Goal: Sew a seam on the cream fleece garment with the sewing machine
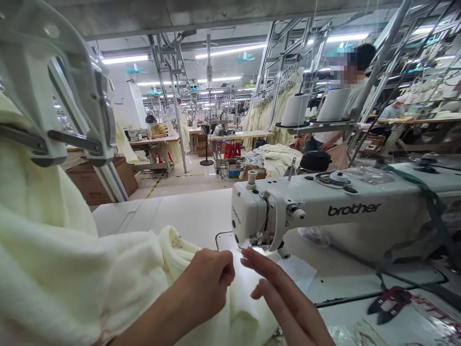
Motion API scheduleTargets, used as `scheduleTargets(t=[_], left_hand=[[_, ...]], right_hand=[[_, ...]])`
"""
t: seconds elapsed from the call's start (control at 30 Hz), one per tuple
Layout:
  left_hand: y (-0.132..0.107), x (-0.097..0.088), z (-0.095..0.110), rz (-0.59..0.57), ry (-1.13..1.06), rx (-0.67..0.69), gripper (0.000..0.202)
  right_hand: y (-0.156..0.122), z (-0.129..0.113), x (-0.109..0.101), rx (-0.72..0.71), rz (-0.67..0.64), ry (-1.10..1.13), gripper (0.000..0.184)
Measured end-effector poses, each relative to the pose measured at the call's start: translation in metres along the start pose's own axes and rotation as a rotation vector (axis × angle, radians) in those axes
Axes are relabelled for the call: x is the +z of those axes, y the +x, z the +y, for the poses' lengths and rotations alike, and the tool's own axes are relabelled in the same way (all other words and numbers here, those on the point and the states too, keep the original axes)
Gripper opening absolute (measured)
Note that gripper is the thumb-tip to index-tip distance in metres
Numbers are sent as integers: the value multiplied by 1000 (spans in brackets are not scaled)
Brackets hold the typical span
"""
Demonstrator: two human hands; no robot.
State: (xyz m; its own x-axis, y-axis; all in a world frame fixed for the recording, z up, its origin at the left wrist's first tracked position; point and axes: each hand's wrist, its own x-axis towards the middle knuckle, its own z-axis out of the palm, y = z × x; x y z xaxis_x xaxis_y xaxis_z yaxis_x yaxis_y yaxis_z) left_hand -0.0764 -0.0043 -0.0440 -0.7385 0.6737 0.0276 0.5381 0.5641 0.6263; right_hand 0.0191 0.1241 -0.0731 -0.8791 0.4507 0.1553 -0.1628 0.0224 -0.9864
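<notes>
Across the left and lower part of the view, a cream fleece garment (65,269) spreads in a deep, soft heap, its pile thick and fuzzy, its folds rounded; it hangs from above at the left and runs down onto the white table (187,211), where a rolled edge ends just before the needle area. The fabric is pale yellow-white throughout, with a faint reddish mark near the fold by the left hand.

Behind it stands the sewing machine (324,206), a long, smooth white body with black lettering on its arm and a boxy head at its left end, lit from below by a small lamp. A grey metal clamp frame (72,110) looms at the upper left, hard-edged and glossy.

The left hand (207,283) is curled into a loose fist with its fingers pinched closed on the fleece edge. The right hand (284,300) lies flat with fingers straight and together, gripping nothing, its fingertips resting on the lit fabric just under the machine head.

Smallest, a pair of black thread snips (391,302) lies on the table at the right, well apart from both hands.
</notes>
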Motion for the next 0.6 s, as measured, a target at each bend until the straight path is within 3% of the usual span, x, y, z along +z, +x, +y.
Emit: scheduleTargets(t=[0.1,0.2,0.3,0.43,0.6], left_hand=[[4,15,-11,6,58,-3,17],[8,21,-19,-7,114,-23,17],[10,20,-21,-64,118,-82,17],[8,15,-21,-102,107,-137,41],[10,13,-23,-78,171,-127,24]], right_hand=[[11,4,12,162,-43,417,38],[20,13,22,222,-59,625,32],[28,27,24,261,-19,628,37],[38,45,15,316,25,593,46],[41,55,8,329,39,497,46]])
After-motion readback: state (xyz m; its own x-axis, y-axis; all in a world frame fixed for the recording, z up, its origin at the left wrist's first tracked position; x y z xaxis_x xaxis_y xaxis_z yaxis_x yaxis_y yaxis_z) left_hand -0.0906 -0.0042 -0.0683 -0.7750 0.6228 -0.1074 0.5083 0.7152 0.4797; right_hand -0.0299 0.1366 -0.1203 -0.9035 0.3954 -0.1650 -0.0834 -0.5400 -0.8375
